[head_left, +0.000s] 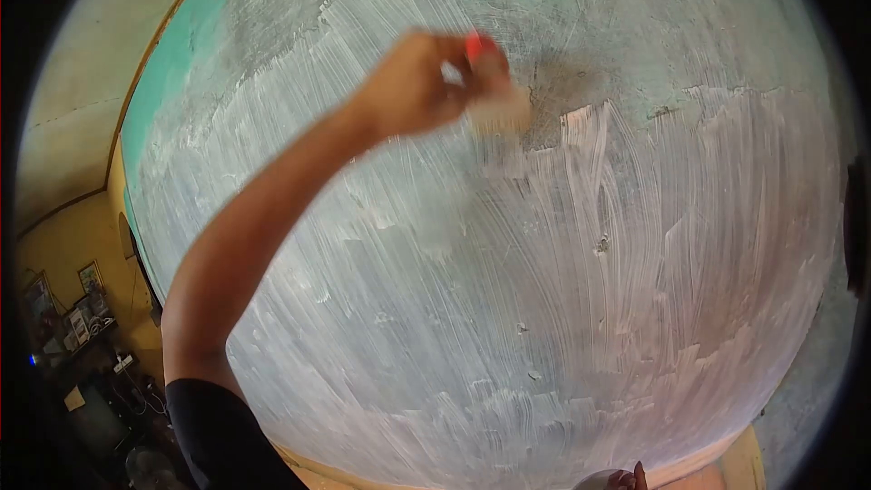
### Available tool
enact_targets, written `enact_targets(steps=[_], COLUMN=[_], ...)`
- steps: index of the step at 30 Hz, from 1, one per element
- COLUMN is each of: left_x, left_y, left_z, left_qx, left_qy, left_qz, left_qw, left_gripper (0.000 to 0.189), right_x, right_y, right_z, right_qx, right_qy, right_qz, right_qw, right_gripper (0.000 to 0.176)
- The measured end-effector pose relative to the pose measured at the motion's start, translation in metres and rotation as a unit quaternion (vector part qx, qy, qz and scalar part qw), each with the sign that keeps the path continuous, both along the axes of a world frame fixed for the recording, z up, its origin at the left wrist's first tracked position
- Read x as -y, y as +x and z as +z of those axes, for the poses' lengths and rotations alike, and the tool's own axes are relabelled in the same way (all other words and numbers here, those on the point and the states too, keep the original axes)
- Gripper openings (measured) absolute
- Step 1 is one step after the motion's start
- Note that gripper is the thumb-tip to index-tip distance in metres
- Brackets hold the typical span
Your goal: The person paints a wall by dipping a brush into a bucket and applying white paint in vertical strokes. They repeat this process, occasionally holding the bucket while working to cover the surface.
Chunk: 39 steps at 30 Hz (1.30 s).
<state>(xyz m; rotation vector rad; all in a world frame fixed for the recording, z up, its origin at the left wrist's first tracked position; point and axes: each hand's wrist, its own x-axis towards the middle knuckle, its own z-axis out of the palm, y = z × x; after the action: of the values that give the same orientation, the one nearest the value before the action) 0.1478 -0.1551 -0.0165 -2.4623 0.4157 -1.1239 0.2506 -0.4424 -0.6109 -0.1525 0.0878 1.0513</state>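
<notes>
My left hand [435, 82], raised at the upper middle and blurred by motion, is closed around a brush with a red handle [479, 45]. The pale bristles [504, 113] are against or very near the wall [408, 245], at the upper edge of whitish streaks. At the bottom edge, only a small part of my right hand [639, 475] shows, its fingers at the rim of a round, pale container [601, 481]. The container's contents and most of that hand are out of view.
Green paint [177, 63] and bare grey patches show along the wall's upper part. A yellow wall, pictures [91, 278], a cluttered dark shelf and cables stand at the far left. A pale ceiling [100, 63] lies at the upper left; an orange-brown ledge [699, 465] runs below.
</notes>
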Motion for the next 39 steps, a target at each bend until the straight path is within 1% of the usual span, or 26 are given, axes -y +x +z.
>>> enact_targets(steps=[2,5,6,9,10,11,12,14,15,17,18,19,20,22,23,25,27,28,29,30,32,33,36,37,38,39], left_x=[-0.013,-0.007,0.000,0.000,-0.009,-0.017,-0.038,-0.020,-0.015,0.001,0.004,0.019,0.025,0.030,0.027,0.022,0.009,0.011,0.011,0.013,0.022,0.006,-0.001,-0.010,-0.006,-0.008], left_y=[0.003,0.006,0.003,0.004,0.009,0.018,0.020,0.032,0.031,0.028,0.025,0.020,0.019,0.021,0.025,0.028,0.026,0.025,0.023,0.022,0.017,0.017,0.020,0.023,0.031,0.038], left_z=[0.073,0.163,0.170,0.167,0.154,0.138,0.118,0.029,-0.017,-0.090,-0.115,-0.127,-0.124,-0.114,-0.099,-0.052,0.011,0.040,0.070,0.094,0.116,0.132,0.130,0.123,0.097,0.063], left_qx=[0.121,0.197,0.231,0.281,0.320,0.294,0.297,0.209,0.177,0.077,0.053,0.043,0.043,-0.027,0.000,0.007,0.102,0.181,0.207,0.233,0.303,0.320,0.348,0.346,0.300,0.271], left_qy=[0.149,0.085,0.083,0.147,0.154,0.170,0.175,0.259,0.251,0.244,0.231,0.195,0.196,0.003,0.015,-0.079,0.035,0.054,0.048,0.042,0.068,0.136,0.128,0.195,0.180,0.190], left_qz=[0.017,-0.044,-0.061,-0.058,0.005,-0.034,0.083,-0.041,-0.003,-0.075,-0.039,-0.022,-0.020,-0.047,-0.058,-0.013,-0.001,0.045,0.006,-0.033,0.016,-0.021,-0.022,-0.017,-0.038,0.014], left_qw=[0.981,0.976,0.967,0.947,0.935,0.940,0.935,0.942,0.952,0.964,0.971,0.980,0.979,0.999,0.998,0.997,0.994,0.981,0.977,0.971,0.951,0.937,0.928,0.918,0.936,0.943], left_gripper=[0.021,0.010,0.011,0.010,0.011,0.013,0.023,0.028,0.033,0.022,0.032,0.021,0.021,0.009,0.007,0.017,0.027,0.023,0.012,0.013,0.011,0.010,0.010,0.011,0.013,0.019], right_x=[0.000,0.002,0.004,0.007,0.007,0.007,0.007,0.010,0.011,0.013,0.015,0.016,0.017,0.020,0.021,0.024,0.023,0.023,0.024,0.025,0.024,0.024,0.027,0.026,0.026,0.026], right_y=[0.001,0.002,0.001,-0.003,-0.005,-0.006,-0.005,-0.005,-0.004,-0.002,0.000,0.003,0.005,0.008,0.008,0.010,0.011,0.010,0.008,0.007,0.006,0.005,0.005,0.000,-0.004,-0.004], right_z=[-0.002,-0.007,-0.008,-0.007,-0.009,-0.011,-0.011,-0.014,-0.013,-0.012,-0.014,-0.016,-0.018,-0.013,-0.012,-0.027,-0.029,-0.023,-0.020,-0.021,-0.024,-0.028,-0.030,-0.024,-0.021,-0.020], right_qx=[-0.033,-0.027,-0.027,-0.043,-0.051,-0.060,-0.060,-0.054,-0.055,-0.065,-0.066,-0.054,-0.043,-0.032,-0.023,-0.007,0.010,0.005,0.000,-0.001,0.015,0.016,-0.010,-0.019,-0.030,-0.029], right_qy=[0.042,0.103,0.100,0.091,0.115,0.140,0.142,0.119,0.120,0.100,0.099,0.107,0.116,0.107,0.099,0.080,0.064,0.057,0.049,0.049,0.089,0.093,0.046,0.070,0.096,0.101], right_qz=[0.003,0.021,0.019,0.022,0.030,0.037,0.036,0.047,0.047,0.051,0.053,0.054,0.055,0.057,0.057,0.031,0.003,0.004,0.004,0.003,0.007,0.006,0.027,0.019,0.009,0.006], right_qw=[0.999,0.994,0.994,0.995,0.992,0.988,0.987,0.990,0.990,0.992,0.992,0.991,0.991,0.992,0.993,0.996,0.998,0.998,0.999,0.999,0.996,0.996,0.999,0.997,0.995,0.994], right_gripper=[0.052,0.054,0.054,0.057,0.057,0.058,0.058,0.056,0.056,0.055,0.055,0.055,0.055,0.055,0.055,0.055,0.055,0.054,0.054,0.054,0.054,0.054,0.055,0.056,0.058,0.058])
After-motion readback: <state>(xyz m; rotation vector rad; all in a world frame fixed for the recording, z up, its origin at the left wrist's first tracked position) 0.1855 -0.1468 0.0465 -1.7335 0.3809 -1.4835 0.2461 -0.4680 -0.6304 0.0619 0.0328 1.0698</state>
